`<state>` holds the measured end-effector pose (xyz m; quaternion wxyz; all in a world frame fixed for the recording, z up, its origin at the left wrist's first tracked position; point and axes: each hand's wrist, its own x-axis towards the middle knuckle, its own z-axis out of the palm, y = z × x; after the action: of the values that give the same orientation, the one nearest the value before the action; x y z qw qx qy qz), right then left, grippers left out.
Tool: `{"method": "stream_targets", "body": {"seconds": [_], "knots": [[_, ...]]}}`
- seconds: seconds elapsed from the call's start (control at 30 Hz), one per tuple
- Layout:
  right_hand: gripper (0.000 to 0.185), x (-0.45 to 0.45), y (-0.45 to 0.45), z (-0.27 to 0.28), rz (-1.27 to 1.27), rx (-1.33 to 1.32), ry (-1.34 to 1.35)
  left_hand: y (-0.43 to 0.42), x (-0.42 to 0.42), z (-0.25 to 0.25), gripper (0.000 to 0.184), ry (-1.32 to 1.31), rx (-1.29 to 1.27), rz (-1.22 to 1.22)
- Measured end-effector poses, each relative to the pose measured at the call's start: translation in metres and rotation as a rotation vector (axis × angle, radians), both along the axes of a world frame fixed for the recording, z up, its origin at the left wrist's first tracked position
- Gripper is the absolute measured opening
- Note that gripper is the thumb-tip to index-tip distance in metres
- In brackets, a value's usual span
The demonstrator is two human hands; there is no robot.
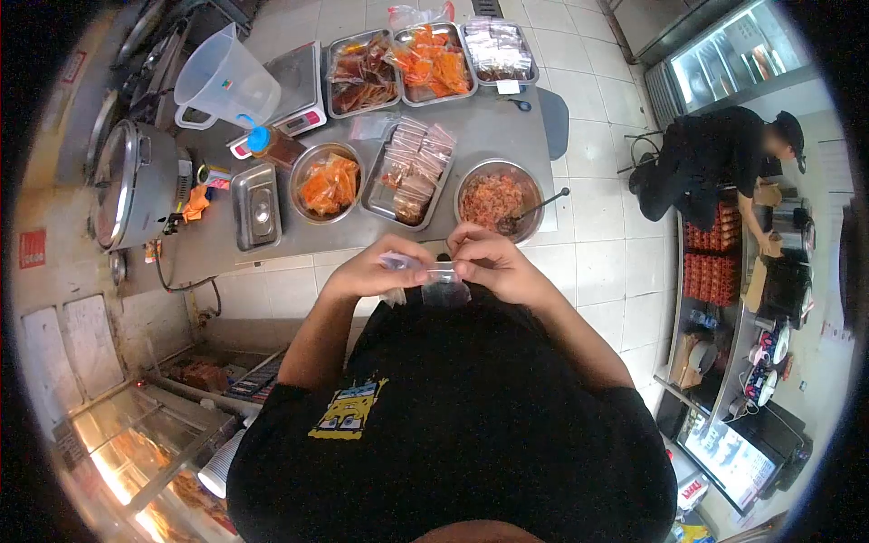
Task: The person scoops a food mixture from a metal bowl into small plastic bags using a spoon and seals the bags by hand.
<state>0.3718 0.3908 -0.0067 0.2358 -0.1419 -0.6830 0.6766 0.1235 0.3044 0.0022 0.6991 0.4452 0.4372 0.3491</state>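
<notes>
My left hand and my right hand are close together in front of my chest, at the table's near edge. Between them is a small clear plastic bag, its upper edge pinched by the fingers and thumbs of both. More crumpled clear plastic shows at my left hand; how many bags it is, I cannot tell. Just beyond my right hand sits a steel bowl of reddish minced meat, with a dark-handled spoon leaning in it. Left of that bowl, a metal tray carries rows of filled small bags.
A steel bowl of orange-filled bags, an empty metal pan, a capped sauce bottle, a scale and a plastic jug stand leftward. Several trays line the back. A co-worker bends over a right-hand shelf.
</notes>
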Motion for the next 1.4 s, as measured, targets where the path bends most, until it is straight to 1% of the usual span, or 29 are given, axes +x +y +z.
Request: {"method": "stream_targets", "body": {"seconds": [0.07,0.1,0.17,0.2,0.27,0.3,0.33,0.37,0.4,0.47,0.5,0.53,0.6,0.63,0.77,0.83,0.87,0.93,0.97,1.0,1.03,1.07,1.13,1.17,1.23,1.27,1.33,1.37,1.4], "knots": [[0.007,0.0,0.001,0.003,0.066,-0.069,0.092,0.0,-0.01,-0.01,0.024,0.002,0.019,-0.179],[0.007,0.0,0.002,0.008,0.067,-0.064,0.095,0.004,-0.011,-0.011,0.024,0.005,0.023,-0.178],[0.005,-0.001,0.004,0.022,0.274,-0.046,0.093,0.01,-0.012,-0.013,0.026,0.007,0.159,-0.3],[0.005,-0.002,0.003,0.022,0.276,-0.044,0.095,0.01,-0.011,-0.014,0.026,0.009,0.161,-0.298],[0.009,-0.001,0.002,0.021,0.206,0.02,-0.012,0.009,-0.006,-0.015,0.029,-0.013,0.161,-0.143],[0.012,0.0,0.003,0.02,0.157,0.113,-0.002,0.009,0.001,-0.015,0.029,-0.014,0.161,-0.144],[0.012,0.002,0.003,0.02,0.154,0.111,-0.003,0.008,0.009,-0.015,0.032,-0.086,0.145,-0.03],[0.013,0.005,0.001,0.019,0.1,0.113,0.005,0.006,0.016,-0.015,0.038,-0.159,0.129,0.083],[0.014,0.008,0.0,0.019,0.045,0.114,0.012,0.003,0.019,-0.017,0.038,-0.163,0.125,0.078],[0.016,0.014,-0.004,0.011,0.002,0.124,-0.01,-0.002,0.024,-0.022,0.055,-0.167,-0.019,0.016],[0.017,0.016,-0.006,0.006,-0.034,0.138,-0.028,-0.001,0.023,-0.025,0.056,-0.08,-0.135,-0.012],[0.017,0.019,-0.008,0.002,-0.041,0.129,-0.037,-0.002,0.023,-0.03,0.056,-0.087,-0.144,-0.02],[0.019,0.023,-0.008,-0.008,-0.076,0.241,-0.067,-0.001,0.028,-0.041,0.056,-0.13,-0.136,-0.038],[0.019,0.026,-0.006,-0.012,-0.046,0.247,-0.071,-0.002,0.034,-0.042,0.052,-0.121,-0.158,0.011],[0.018,0.036,-0.01,-0.03,-0.069,0.118,-0.101,0.0,0.043,-0.05,0.05,-0.101,-0.238,-0.025],[0.02,0.041,-0.007,-0.041,-0.048,0.243,-0.078,0.002,0.049,-0.054,0.048,-0.044,-0.279,-0.037],[0.02,0.043,-0.007,-0.042,-0.048,0.236,-0.082,0.002,0.051,-0.057,0.048,-0.048,-0.287,-0.038],[0.035,0.048,-0.003,-0.04,-0.219,0.273,-0.099,0.003,0.056,-0.064,0.044,-0.026,-0.244,0.017],[0.05,0.055,0.001,-0.046,-0.418,0.306,-0.183,0.004,0.058,-0.066,0.044,-0.03,-0.251,0.016],[0.065,0.065,0.01,-0.057,-0.617,0.338,-0.267,0.006,0.06,-0.066,0.037,-0.039,-0.235,0.067],[0.073,0.075,0.022,-0.083,-0.949,0.17,-0.335,0.007,0.062,-0.067,0.03,-0.048,-0.22,0.12],[0.08,0.085,0.039,-0.113,-1.274,-0.007,-0.398,0.008,0.063,-0.077,0.03,-0.053,-0.225,0.123],[0.086,0.113,0.081,-0.14,-1.345,-0.41,-0.702,0.006,0.058,-0.116,0.031,0.07,-0.169,0.207],[0.086,0.122,0.095,-0.156,-1.34,-0.406,-0.705,0.002,0.055,-0.136,0.031,0.089,-0.19,0.272],[0.063,0.13,0.115,-0.184,-1.105,-0.591,-0.584,0.005,0.051,-0.161,0.031,0.112,-0.23,0.315],[0.063,0.131,0.121,-0.195,-1.099,-0.585,-0.588,0.007,0.05,-0.171,0.031,0.138,-0.273,0.349],[0.035,0.128,0.127,-0.205,-0.851,-0.349,-0.487,0.016,0.052,-0.176,0.031,0.136,-0.293,0.357],[0.014,0.123,0.126,-0.21,-0.885,-0.191,-0.506,0.02,0.053,-0.18,0.03,0.063,-0.293,0.387],[0.014,0.12,0.123,-0.206,-0.882,-0.184,-0.509,0.023,0.055,-0.184,0.03,-0.01,-0.293,0.417]]}}
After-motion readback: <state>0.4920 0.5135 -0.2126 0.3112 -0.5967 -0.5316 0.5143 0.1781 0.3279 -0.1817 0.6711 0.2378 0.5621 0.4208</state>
